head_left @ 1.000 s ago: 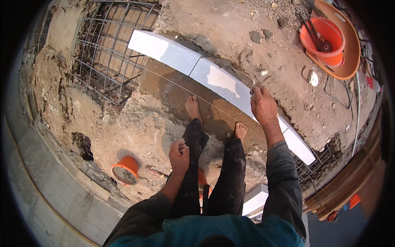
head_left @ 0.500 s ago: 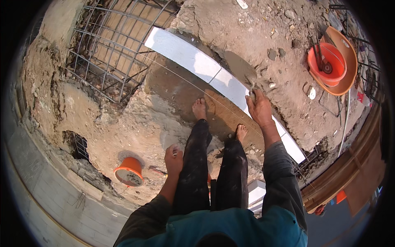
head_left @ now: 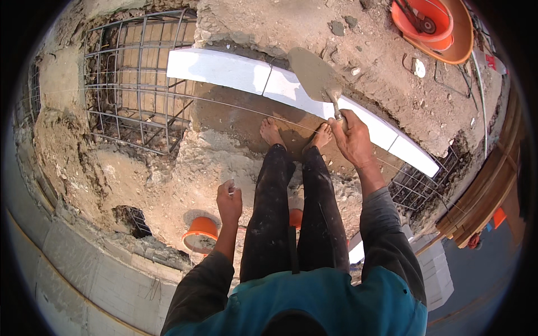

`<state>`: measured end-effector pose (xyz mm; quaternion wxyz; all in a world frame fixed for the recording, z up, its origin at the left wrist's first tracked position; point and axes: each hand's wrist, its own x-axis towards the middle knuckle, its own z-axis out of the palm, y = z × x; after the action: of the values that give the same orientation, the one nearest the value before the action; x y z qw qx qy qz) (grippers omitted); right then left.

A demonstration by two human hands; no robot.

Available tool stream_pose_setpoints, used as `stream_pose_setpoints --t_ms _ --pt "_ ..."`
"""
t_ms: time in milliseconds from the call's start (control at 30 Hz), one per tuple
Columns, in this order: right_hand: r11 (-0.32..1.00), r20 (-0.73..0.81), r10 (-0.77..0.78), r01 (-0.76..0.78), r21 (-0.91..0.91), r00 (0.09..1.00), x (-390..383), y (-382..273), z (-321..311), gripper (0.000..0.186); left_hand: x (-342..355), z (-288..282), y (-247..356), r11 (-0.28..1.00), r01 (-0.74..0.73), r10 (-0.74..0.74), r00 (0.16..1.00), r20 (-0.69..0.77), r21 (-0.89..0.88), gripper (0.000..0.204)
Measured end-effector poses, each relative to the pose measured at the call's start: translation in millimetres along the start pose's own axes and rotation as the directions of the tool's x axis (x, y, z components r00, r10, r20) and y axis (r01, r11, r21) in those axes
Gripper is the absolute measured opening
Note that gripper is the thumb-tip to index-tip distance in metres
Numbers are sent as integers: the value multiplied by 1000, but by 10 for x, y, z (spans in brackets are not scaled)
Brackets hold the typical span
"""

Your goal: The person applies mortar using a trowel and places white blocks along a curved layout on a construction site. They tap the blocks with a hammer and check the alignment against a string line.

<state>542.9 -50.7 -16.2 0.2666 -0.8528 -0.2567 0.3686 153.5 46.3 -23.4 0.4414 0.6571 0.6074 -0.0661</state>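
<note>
A grey metal trowel (head_left: 315,75) is gripped by its handle in the right hand (head_left: 354,137) and held over the row of white rectangular blocks (head_left: 221,67). The left hand (head_left: 230,203) is loosely curled near a round orange bucket (head_left: 203,225); whether anything is pinched cannot be told.

Rough brown ground (head_left: 151,182): row of white blocks (head_left: 224,67), orange bucket (head_left: 203,225) near side, orange basin (head_left: 463,40) far right.
</note>
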Motion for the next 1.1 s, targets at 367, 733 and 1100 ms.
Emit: stream_pose_setpoints --t_ms 367,733,1100 --pt "809 327 371 -475 345 869 -2557 928 -372 37 -490 202 927 953 -152 100 974 202 262 33" --pt "18 106 946 -376 927 305 -3417 2449 862 30 -181 418 2068 605 -660 342 720 604 445 32" --pt "-20 96 961 -283 959 258 -1921 3119 1345 65 136 312 2625 249 -840 94 517 851 483 27"
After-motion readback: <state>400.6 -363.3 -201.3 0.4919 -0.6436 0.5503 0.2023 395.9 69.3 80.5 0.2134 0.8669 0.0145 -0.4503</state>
